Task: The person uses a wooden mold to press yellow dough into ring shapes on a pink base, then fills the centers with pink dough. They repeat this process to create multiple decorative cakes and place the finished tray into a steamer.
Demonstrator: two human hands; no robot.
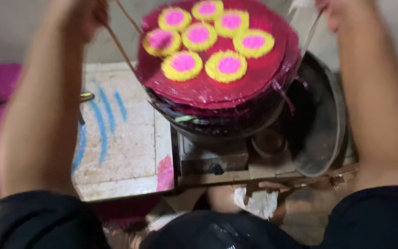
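Left hand (pixel 83 16) clamped on thin sticks (pixel 121 48), right hand (pixel 335 13) grip unclear, red tray (pixel 208 90) of yellow-pink discs (pixel 199 36) between, above metal bowl (pixel 318 133)

Round tray (pixel 208 90): 8 discs (pixel 199 36) on top, centred above a machine (pixel 213 154). Table (pixel 120 138) lies left; metal pan (pixel 321 120) right, behind tray edge.

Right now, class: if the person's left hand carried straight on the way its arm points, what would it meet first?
Probably the pale wall behind the worktable. The left hand, gripping a thin stick, points up and away, nothing visibly between, though depth is unclear.
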